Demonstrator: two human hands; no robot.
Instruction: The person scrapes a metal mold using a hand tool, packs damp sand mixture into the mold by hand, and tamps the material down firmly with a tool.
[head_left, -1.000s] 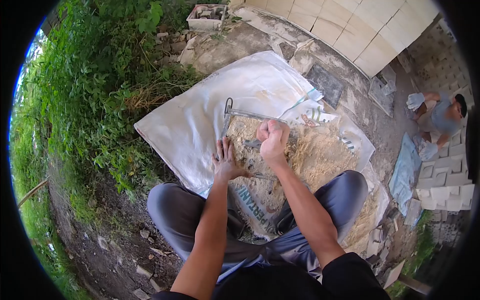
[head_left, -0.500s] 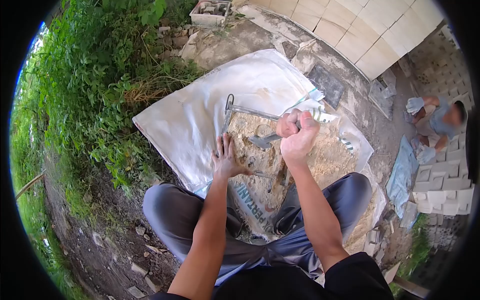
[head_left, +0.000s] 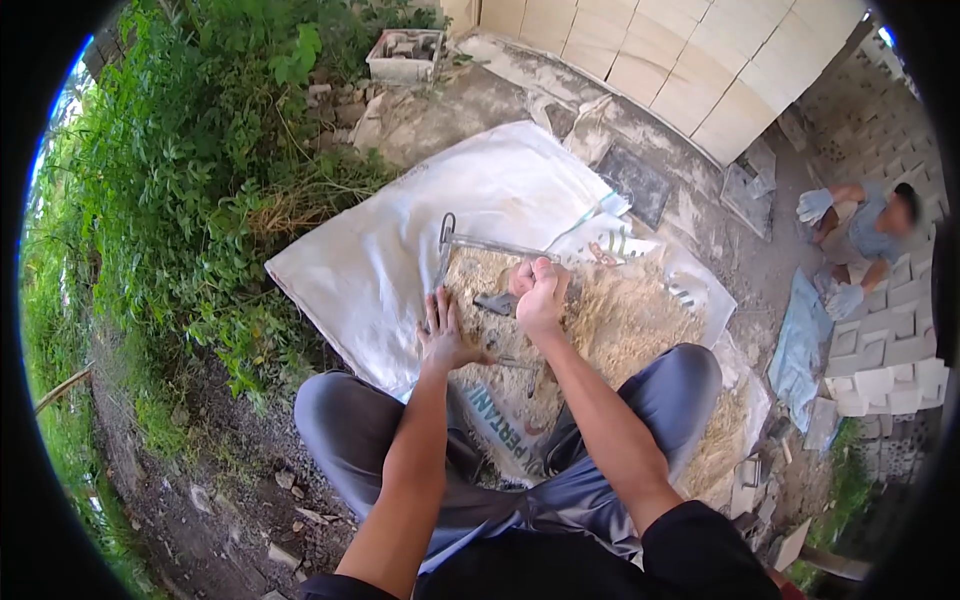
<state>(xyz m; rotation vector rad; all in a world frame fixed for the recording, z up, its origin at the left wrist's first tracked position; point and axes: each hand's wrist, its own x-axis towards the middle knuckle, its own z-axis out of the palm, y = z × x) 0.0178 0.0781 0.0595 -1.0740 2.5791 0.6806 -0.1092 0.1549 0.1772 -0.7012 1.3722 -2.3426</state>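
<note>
Left hand (head_left: 447, 342) palm down, fingers spread, at the near left side of the metal frame (head_left: 495, 243); exact contact with the frame can't be told. Right hand (head_left: 541, 292) closed in a fist on a hand tool (head_left: 493, 303), dark head sticking out toward the left hand (grip mostly hidden by the fingers). Tool head is over the pale sandy material (head_left: 640, 305) inside the frame; touching or just above, can't tell. Frame lies on white sacking (head_left: 390, 235), looped end at the far left corner; more sandy material spreads to the right, outside it. Printed sack part (head_left: 510, 425) between the knees. Off right, a gloved co-worker (head_left: 868, 225) near a blue sheet (head_left: 797, 350) and stacked pale blocks (head_left: 875, 350).
</note>
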